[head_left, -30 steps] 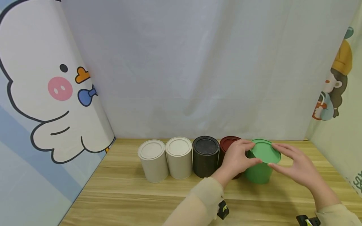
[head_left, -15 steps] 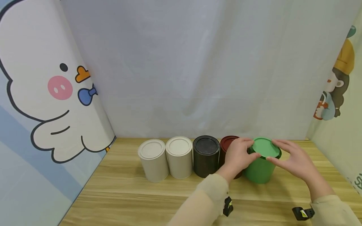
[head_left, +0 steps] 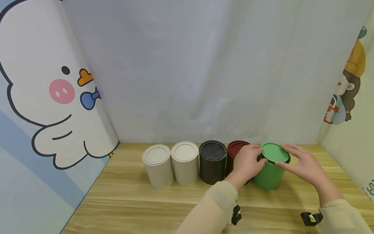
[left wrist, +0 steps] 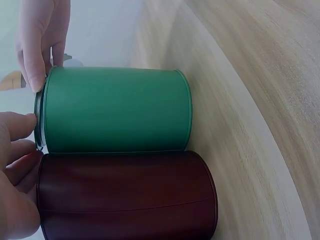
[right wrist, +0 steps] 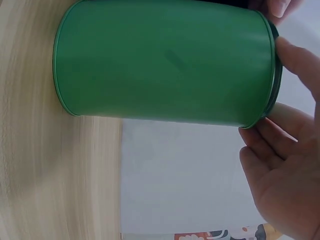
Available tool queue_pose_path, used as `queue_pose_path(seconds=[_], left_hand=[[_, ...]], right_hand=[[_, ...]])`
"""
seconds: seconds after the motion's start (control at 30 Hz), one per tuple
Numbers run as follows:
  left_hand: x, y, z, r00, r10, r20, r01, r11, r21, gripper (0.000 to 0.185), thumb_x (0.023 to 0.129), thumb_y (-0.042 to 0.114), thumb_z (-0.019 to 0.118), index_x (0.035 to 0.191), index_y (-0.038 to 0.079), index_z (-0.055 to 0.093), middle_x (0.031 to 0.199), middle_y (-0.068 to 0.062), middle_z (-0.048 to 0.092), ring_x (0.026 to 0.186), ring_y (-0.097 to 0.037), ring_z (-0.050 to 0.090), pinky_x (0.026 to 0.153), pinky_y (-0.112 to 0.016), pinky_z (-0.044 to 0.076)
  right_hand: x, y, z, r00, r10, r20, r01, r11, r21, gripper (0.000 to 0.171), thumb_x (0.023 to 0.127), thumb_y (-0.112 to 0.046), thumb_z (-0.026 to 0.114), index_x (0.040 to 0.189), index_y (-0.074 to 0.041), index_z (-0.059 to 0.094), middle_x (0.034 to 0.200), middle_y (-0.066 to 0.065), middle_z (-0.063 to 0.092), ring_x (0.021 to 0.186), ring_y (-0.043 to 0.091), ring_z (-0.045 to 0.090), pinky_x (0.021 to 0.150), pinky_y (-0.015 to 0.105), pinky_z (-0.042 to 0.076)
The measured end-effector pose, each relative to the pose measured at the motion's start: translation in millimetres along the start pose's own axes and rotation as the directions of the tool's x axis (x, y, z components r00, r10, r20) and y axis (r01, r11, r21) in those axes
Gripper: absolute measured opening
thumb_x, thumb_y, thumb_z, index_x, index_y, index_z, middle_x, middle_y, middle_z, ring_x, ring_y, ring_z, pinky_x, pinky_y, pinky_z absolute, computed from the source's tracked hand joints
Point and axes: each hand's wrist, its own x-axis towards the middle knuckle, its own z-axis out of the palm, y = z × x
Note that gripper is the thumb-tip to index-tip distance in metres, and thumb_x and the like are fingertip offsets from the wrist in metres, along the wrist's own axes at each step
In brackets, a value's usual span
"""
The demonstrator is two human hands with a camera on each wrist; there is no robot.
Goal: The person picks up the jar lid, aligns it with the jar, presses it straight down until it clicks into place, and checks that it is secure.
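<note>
A green can (head_left: 268,178) stands upright at the right end of a row of cans. Its green lid (head_left: 274,152) sits at the can's mouth, with a dark gap showing under its near edge. My left hand (head_left: 246,162) pinches the lid's left side between thumb and fingers. On the right side my right hand (head_left: 305,167) pinches the same edge. From the left wrist, the lid's rim (left wrist: 40,117) juts slightly past the can's edge. In the right wrist view too, the lid (right wrist: 274,75) stands a little proud of the can, with fingers around it.
Left of the green can stand a dark red can (head_left: 237,149), partly behind my left hand, a black can (head_left: 212,165) and two white cans, one at the row's end (head_left: 160,172). All have lids. The wooden table (head_left: 131,208) ends at a grey curtain (head_left: 187,81).
The lid, tilted towards me a second ago, now lies more level over the can. Both hands have shifted slightly with it. The other cans stay put.
</note>
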Motion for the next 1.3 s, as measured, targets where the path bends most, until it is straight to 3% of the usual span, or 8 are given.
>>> queue_pose_path(seconds=[0.27, 0.47, 0.8, 0.93, 1.1, 1.2, 1.3], left_hand=[[-0.6, -1.8, 2.9, 0.998, 0.066, 0.006, -0.066, 0.993, 0.098, 0.027, 0.097, 0.036, 0.064, 0.121, 0.025, 0.072, 0.132, 0.012, 0.06, 0.12, -0.005, 0.055, 0.092, -0.015, 0.046], [-1.9, -3.1, 2.0, 0.994, 0.097, 0.055, -0.104, 0.984, 0.143, 0.017, 0.097, 0.037, 0.063, 0.109, 0.027, 0.071, 0.131, 0.014, 0.059, 0.118, -0.004, 0.055, 0.087, -0.014, 0.047], [-5.3, -6.0, -0.7, 0.971, 0.195, 0.137, -0.216, 0.963, 0.16, 0.038, 0.1, 0.039, 0.059, 0.136, 0.026, 0.062, 0.141, 0.013, 0.054, 0.129, -0.002, 0.047, 0.101, -0.014, 0.038], [-7.5, -5.8, 0.4, 0.966, 0.23, 0.12, -0.249, 0.95, 0.188, 0.04, 0.099, 0.041, 0.059, 0.136, 0.025, 0.062, 0.14, 0.011, 0.055, 0.128, -0.004, 0.049, 0.101, -0.014, 0.039], [-13.0, -3.9, 4.0, 0.95, 0.298, 0.09, -0.312, 0.908, 0.281, 0.041, 0.099, 0.046, 0.057, 0.135, 0.027, 0.063, 0.138, 0.009, 0.055, 0.127, -0.006, 0.049, 0.106, -0.018, 0.035], [-16.8, -1.6, 6.5, 0.949, 0.301, 0.096, -0.315, 0.89, 0.33, 0.045, 0.099, 0.051, 0.055, 0.137, 0.028, 0.06, 0.142, 0.009, 0.051, 0.132, -0.007, 0.044, 0.112, -0.023, 0.029], [-19.9, 0.4, 8.5, 0.955, 0.279, 0.102, -0.297, 0.89, 0.347, 0.049, 0.098, 0.054, 0.053, 0.141, 0.03, 0.057, 0.146, 0.01, 0.048, 0.136, -0.007, 0.04, 0.115, -0.026, 0.026]], right_hand=[[3.7, 2.4, 0.7, 0.998, 0.017, 0.062, -0.018, 1.0, 0.021, 0.075, 0.089, -0.032, 0.076, 0.142, 0.01, 0.045, 0.14, 0.034, 0.042, 0.126, 0.056, 0.037, 0.095, 0.069, 0.034], [2.4, 5.1, 1.1, 0.998, -0.025, 0.056, 0.023, 0.999, 0.043, 0.069, 0.09, -0.027, 0.074, 0.14, 0.012, 0.046, 0.139, 0.035, 0.043, 0.125, 0.057, 0.038, 0.094, 0.07, 0.034], [0.2, 5.3, 0.7, 0.996, -0.085, 0.026, 0.083, 0.995, 0.052, 0.061, 0.091, -0.023, 0.074, 0.136, 0.011, 0.051, 0.138, 0.033, 0.045, 0.124, 0.056, 0.039, 0.092, 0.07, 0.035], [1.0, 5.8, 0.0, 0.995, -0.102, 0.015, 0.101, 0.993, 0.056, 0.058, 0.091, -0.021, 0.073, 0.135, 0.011, 0.053, 0.138, 0.033, 0.046, 0.123, 0.056, 0.04, 0.092, 0.07, 0.035], [6.0, 8.5, -3.0, 0.986, -0.168, 0.004, 0.167, 0.986, 0.022, 0.053, 0.09, -0.019, 0.074, 0.131, 0.01, 0.057, 0.132, 0.033, 0.052, 0.119, 0.055, 0.045, 0.09, 0.068, 0.038], [10.4, 9.5, -4.6, 0.978, -0.209, 0.016, 0.209, 0.978, 0.013, 0.05, 0.089, -0.016, 0.075, 0.129, 0.009, 0.059, 0.129, 0.032, 0.055, 0.117, 0.054, 0.048, 0.09, 0.066, 0.04], [13.9, 9.6, -5.4, 0.971, -0.238, 0.039, 0.238, 0.971, 0.011, 0.048, 0.088, -0.014, 0.076, 0.128, 0.009, 0.06, 0.128, 0.032, 0.057, 0.116, 0.052, 0.051, 0.089, 0.064, 0.042]])
